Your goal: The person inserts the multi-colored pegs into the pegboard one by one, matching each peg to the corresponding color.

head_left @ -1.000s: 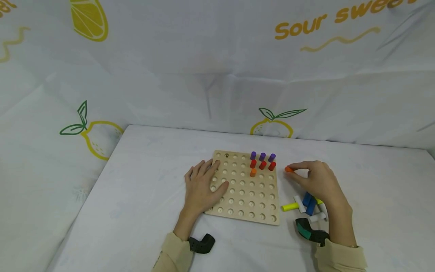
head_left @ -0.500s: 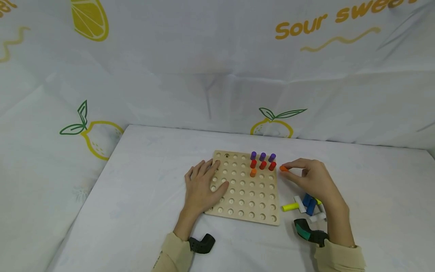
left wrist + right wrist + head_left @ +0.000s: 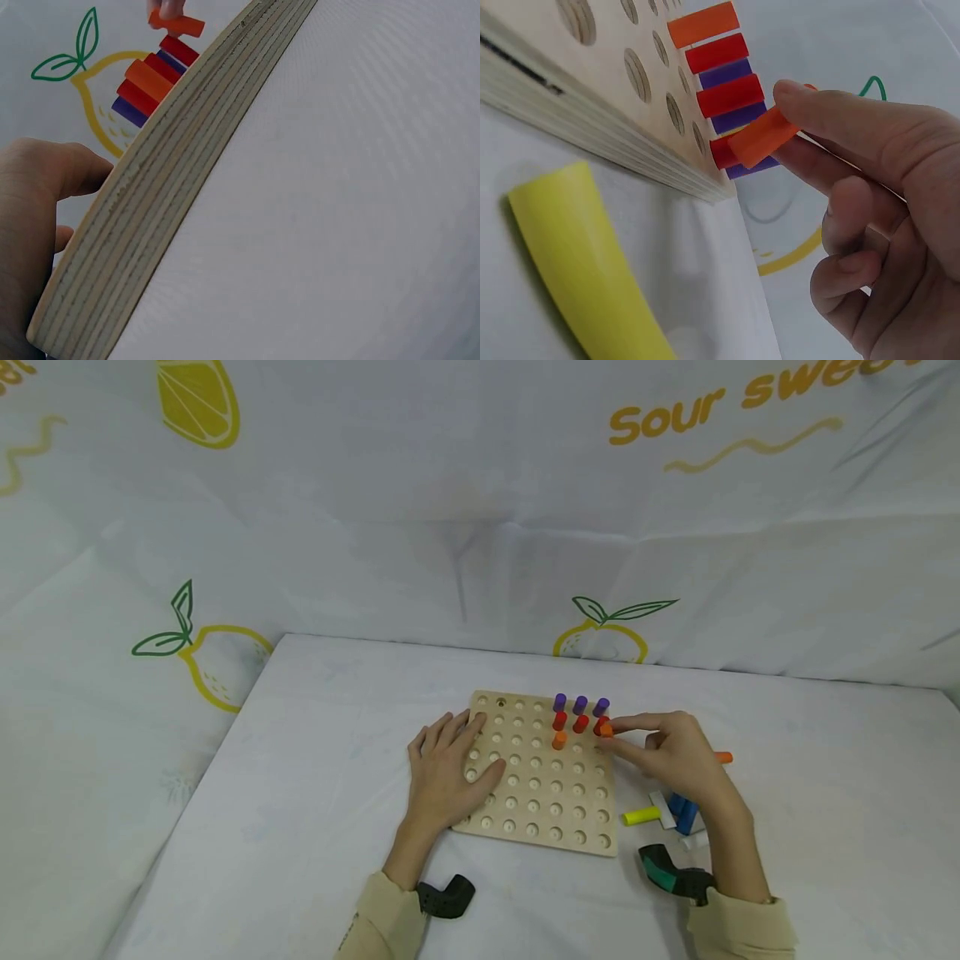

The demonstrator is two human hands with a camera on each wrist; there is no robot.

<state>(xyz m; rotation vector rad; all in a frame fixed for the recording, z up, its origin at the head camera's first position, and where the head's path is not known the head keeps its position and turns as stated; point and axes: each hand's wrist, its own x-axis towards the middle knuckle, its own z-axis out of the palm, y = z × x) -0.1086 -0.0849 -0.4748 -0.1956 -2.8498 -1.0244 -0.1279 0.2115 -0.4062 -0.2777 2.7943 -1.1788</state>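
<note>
One orange peg point(image 3: 763, 137) tilts between the right grip's point(image 3: 678, 752) pinching tips, left grip point(image 3: 442, 777) spread on the pegboard point(image 3: 544, 797).

White-covered table point(image 3: 330, 743): wooden pegboard point(image 3: 544, 797), loose pegs point(image 3: 642, 816) near right edge.

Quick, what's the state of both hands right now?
Left hand: open, resting on the square light-wood pegboard.
Right hand: closed, pinching an orange cylindrical peg, not in a hole.

A creased white fabric backdrop point(image 3: 420, 568), printed with a yellow lemon slice point(image 3: 198, 403), orange lettering point(image 3: 667, 418) that includes "Sour" and yellow lemon outlines point(image 3: 225, 668) with green leaves point(image 3: 183, 608), rises behind a white cloth-covered tabletop point(image 3: 315, 752) in dim, even light.
</note>
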